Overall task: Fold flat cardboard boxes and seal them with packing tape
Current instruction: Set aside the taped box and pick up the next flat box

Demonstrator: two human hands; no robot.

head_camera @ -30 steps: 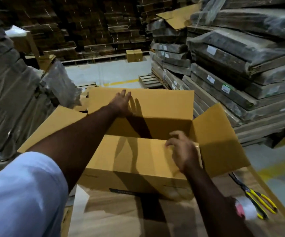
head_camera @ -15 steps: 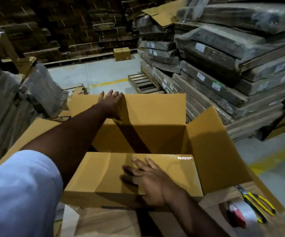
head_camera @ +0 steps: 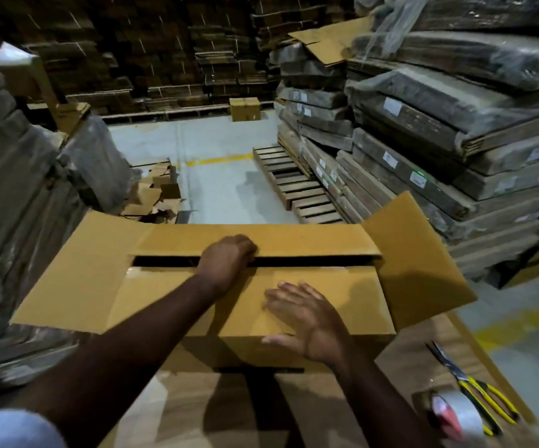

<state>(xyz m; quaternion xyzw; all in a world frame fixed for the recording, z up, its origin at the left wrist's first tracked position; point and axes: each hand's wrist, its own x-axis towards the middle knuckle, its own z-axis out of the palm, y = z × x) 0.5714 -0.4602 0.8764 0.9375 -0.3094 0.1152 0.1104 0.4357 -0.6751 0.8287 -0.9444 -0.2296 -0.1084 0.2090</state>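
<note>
A brown cardboard box [head_camera: 171, 295] stands in front of me on a cardboard-covered work surface [head_camera: 197, 412]. Its two long flaps lie nearly flat, with a dark gap between them. My left hand [head_camera: 226, 263] grips the edge of the far flap [head_camera: 310, 240], its fingers curled down into the gap. My right hand [head_camera: 307, 315] lies flat with spread fingers on the near flap [head_camera: 358, 302]. The two side flaps, left [head_camera: 77, 276] and right [head_camera: 420, 263], stick out and upward. A roll of packing tape [head_camera: 452, 415] lies at the lower right.
Yellow-handled scissors [head_camera: 475, 392] lie beside the tape. Wrapped stacks of flat cardboard [head_camera: 439, 130] rise on the right and more on the left [head_camera: 12, 195]. A wooden pallet [head_camera: 297, 185] and a small sealed box [head_camera: 245, 108] sit on the grey floor beyond.
My left hand has pulled the far flap down over the box until it nearly meets the near flap. My right hand stays flat on the near flap.
</note>
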